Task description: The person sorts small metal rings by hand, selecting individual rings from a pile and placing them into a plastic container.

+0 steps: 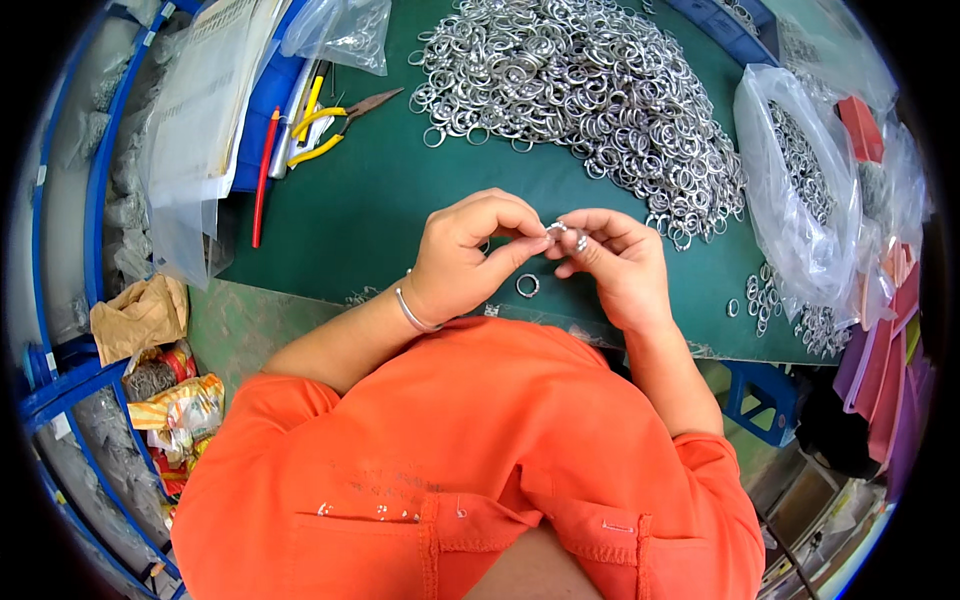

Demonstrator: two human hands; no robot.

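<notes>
My left hand point(482, 238) and my right hand point(622, 262) meet over the near part of the green table. Their thumbs and fingertips pinch a small silver ring point(556, 229) between them, partly hidden by the fingers. Another shiny silver piece point(582, 242) shows at my right thumb; I cannot tell whether it is worn or held. Just below the hands, a single silver ring point(527, 286) lies on the table. A large heap of silver rings point(600, 85) spreads over the far middle and right. A bracelet point(410, 308) circles my left wrist.
At far left lie pliers with yellow handles point(318, 150), a red pencil point(264, 180) and papers point(200, 90) by a blue tray. On the right are a clear bag of rings point(800, 180) and a small group of loose rings point(765, 298). Blue shelving point(100, 150) stands left.
</notes>
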